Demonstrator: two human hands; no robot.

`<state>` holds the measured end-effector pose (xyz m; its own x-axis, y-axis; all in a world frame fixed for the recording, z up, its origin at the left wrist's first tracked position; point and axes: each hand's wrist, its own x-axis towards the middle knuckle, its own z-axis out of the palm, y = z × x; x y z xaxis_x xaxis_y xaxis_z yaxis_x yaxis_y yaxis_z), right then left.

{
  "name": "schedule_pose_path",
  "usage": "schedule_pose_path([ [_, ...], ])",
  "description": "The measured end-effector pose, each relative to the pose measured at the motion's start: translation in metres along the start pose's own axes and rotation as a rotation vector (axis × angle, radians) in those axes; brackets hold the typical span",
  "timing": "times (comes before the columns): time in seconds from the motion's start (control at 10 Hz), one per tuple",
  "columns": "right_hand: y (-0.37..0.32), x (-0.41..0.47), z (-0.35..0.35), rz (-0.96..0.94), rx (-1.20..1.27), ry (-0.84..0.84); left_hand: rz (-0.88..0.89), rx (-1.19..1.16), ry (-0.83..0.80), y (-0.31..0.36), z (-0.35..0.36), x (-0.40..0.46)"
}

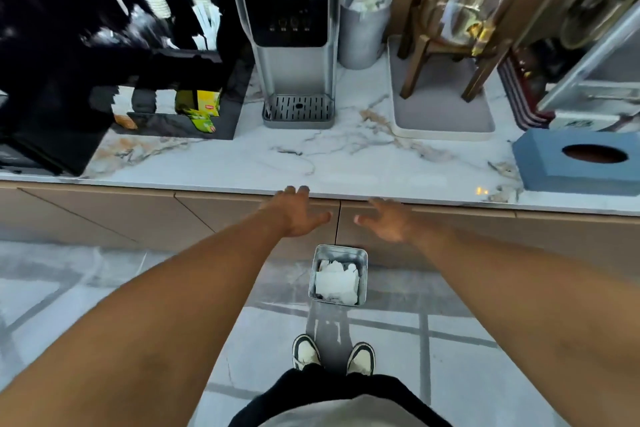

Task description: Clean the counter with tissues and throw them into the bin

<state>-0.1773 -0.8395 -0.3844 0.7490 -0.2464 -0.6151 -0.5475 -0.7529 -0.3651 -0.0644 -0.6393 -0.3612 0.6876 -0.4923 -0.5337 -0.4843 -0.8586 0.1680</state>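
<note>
Head view: left hand [298,215] and right hand [388,222] outstretched, palms down, at the counter [242,163] edge. Each grip open, empty. Bin [339,276] below holds tissues [337,282].

Pale grey-veined floor tiles [450,340], tan cabinet fronts [138,215] — soft, even daylight.

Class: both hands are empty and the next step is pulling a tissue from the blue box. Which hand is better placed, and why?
Probably the right hand. The blue box sits at the counter's right end, on that hand's side; the left hand would have to cross over.
</note>
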Motion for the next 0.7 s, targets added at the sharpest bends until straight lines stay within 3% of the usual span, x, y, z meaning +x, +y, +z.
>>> schedule_pose_path([
  [0.2, -0.022, -0.018, -0.088, -0.045, 0.022, 0.138, 0.019, 0.092, 0.175, 0.014, -0.087, -0.004],
  [0.5, -0.088, -0.061, -0.273, -0.167, -0.019, 0.459, 0.075, 0.164, 0.525, 0.044, -0.274, -0.031],
  [0.7, -0.125, -0.107, -0.359, -0.138, -0.195, 0.684, 0.092, 0.162, 0.793, 0.06, -0.375, -0.065],
])
